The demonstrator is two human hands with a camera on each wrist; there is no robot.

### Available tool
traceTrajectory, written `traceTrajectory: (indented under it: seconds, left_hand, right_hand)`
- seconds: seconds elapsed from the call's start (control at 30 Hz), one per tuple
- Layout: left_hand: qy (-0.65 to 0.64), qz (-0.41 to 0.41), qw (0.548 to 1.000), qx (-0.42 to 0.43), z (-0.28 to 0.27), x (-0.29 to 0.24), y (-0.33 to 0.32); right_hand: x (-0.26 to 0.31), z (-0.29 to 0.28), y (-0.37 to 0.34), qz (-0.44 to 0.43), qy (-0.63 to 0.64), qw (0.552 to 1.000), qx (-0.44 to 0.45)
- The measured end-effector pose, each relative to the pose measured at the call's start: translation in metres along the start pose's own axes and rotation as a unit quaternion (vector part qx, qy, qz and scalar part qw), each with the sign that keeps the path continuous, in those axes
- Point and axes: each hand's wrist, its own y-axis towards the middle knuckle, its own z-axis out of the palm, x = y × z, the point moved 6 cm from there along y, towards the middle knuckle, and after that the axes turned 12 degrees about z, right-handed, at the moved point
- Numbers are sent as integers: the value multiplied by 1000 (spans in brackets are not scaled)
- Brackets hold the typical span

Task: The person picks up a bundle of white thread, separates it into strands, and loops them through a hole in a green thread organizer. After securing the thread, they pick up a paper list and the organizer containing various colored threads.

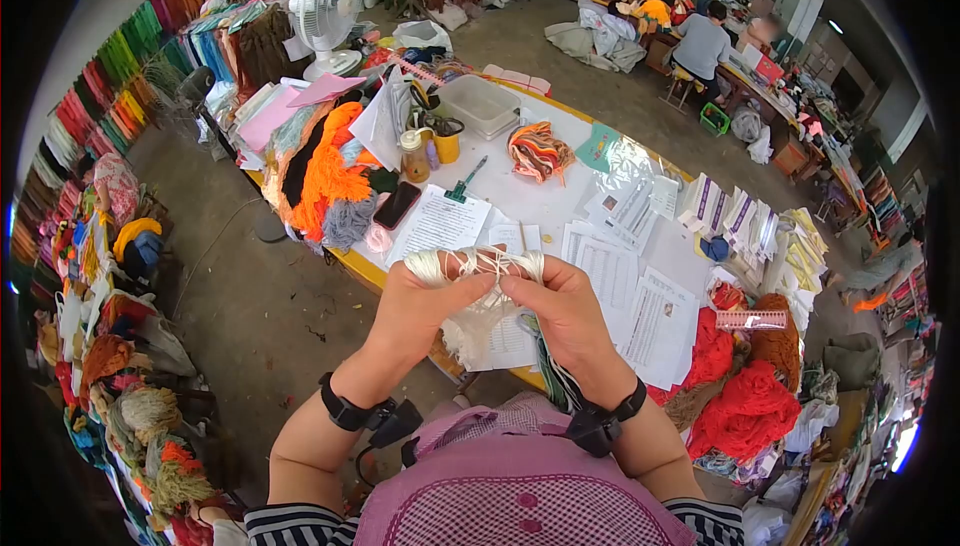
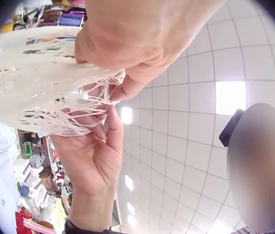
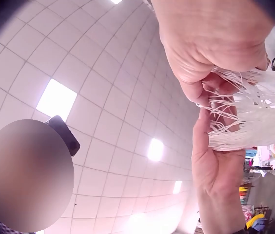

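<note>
A skein of white yarn [image 1: 470, 331] hangs between both hands in front of the body, over the table's near edge. My left hand [image 1: 415, 306] pinches its upper strands between thumb and fingers. Close beside it, my right hand [image 1: 560, 311] pinches the same strands, the two thumb tips nearly meeting. In the left wrist view the white yarn [image 2: 30, 83] spreads into a loose web, with thin strands crossing around the fingertips. The right wrist view shows the strands of yarn [image 3: 259, 107] looped over the fingers, the rest hanging away from them.
On the table [image 1: 560, 206] lie printed sheets [image 1: 440, 221], a phone [image 1: 397, 204], a green clip [image 1: 466, 181] and a striped yarn bundle [image 1: 540, 151]. Orange yarn [image 1: 330, 171] is heaped left, red yarn [image 1: 745, 406] right. A fan [image 1: 328, 11] stands behind; people sit at a far table.
</note>
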Motion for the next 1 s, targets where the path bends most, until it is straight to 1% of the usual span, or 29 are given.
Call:
traceTrajectory:
  seconds: [0.13,0.27,0.33,0.47,0.57,0.73,0.8,0.87,0.9,0.97,1.0]
  left_hand:
    - [-27,34,999,-4,3,-1,3]
    - [-41,10,999,-9,-3,4,2]
    - [-8,-5,1000,14,-2,5,2]
    - [-6,4,1000,11,2,0,2]
    - [-27,14,1000,-4,4,-4,3]
    - [-41,-56,997,-19,-7,12,0]
    - [-59,-56,996,-20,-8,17,1]
    - [-77,-55,995,-21,-6,17,1]
    - [-77,-46,995,-34,-5,14,2]
    - [-76,-39,995,-46,-2,11,3]
    - [-61,-14,997,-41,1,8,4]
  right_hand:
    - [-1,-1,0,1,-3,1000,-9]
    - [0,-2,0,-18,-30,999,-23]
    - [0,-2,0,-21,-30,999,-24]
    - [3,2,-2,-19,-25,999,-30]
    - [-2,-5,2,-19,-41,998,-43]
    - [1,-1,1,-23,-4,999,-37]
    - [1,1,0,-27,5,999,-33]
    - [2,3,2,-27,44,999,-11]
    - [3,3,2,-27,44,999,-11]
    - [2,5,3,-3,-22,1000,3]
    - [2,4,3,-3,-21,1000,2]
